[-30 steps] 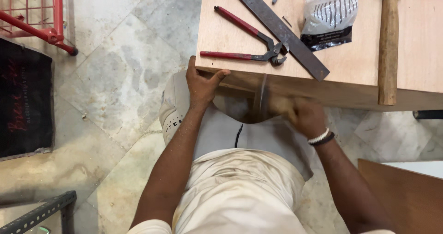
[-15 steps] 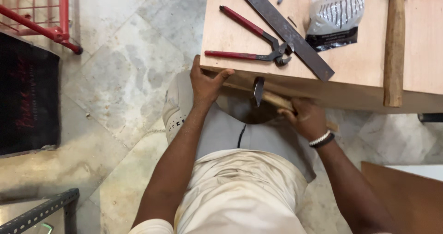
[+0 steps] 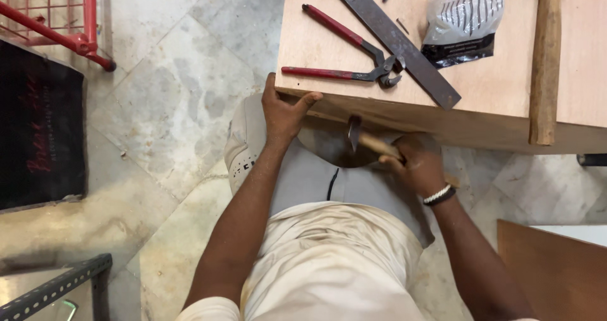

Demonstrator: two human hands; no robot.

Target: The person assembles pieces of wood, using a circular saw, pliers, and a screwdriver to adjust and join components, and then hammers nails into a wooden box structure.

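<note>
My left hand grips the near left corner of a plywood board, thumb on its top face. My right hand is closed around the wooden handle of a small hammer, whose metal head sits just below the board's front edge. On the board lie red-handled pincers, a long dark steel ruler, a clear plastic bag of nails and a second hammer with a wooden handle. A white and black bracelet circles my right wrist.
A red wire-frame stand and a black mat lie at the left on the marble floor. A dark metal angle frame sits at bottom left. Another brown board is at bottom right. My knee presses under the board.
My right hand has swung the small hammer from under the board's edge out toward the left, its head now showing clearly. My left hand has kept its hold on the corner.
</note>
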